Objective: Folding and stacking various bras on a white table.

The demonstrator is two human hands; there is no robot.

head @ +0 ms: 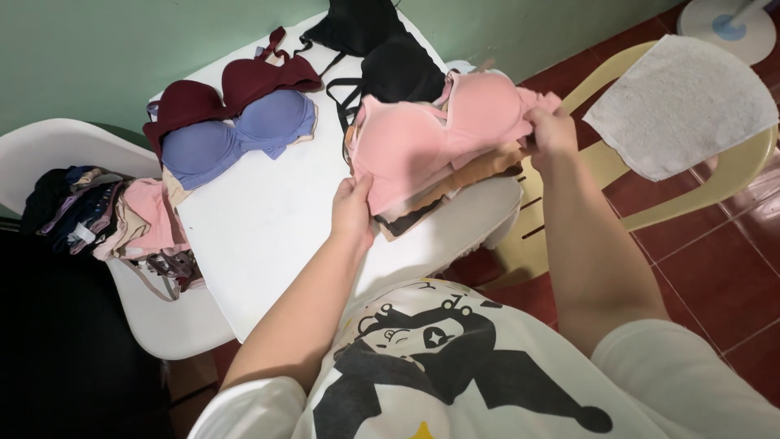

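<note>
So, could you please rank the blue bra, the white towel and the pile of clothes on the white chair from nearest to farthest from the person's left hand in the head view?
From the left hand:
1. Blue bra, on the table, up and to its left.
2. Pile of clothes, on the white chair at far left.
3. White towel, on the yellow chair at far right.

pink bra (422,142), blue bra (236,138), maroon bra (227,89), perhaps black ones (402,69) behind.

A single head-worn camera looks steeply down, close over the white table (268,236) and the wearer's chest.
</note>
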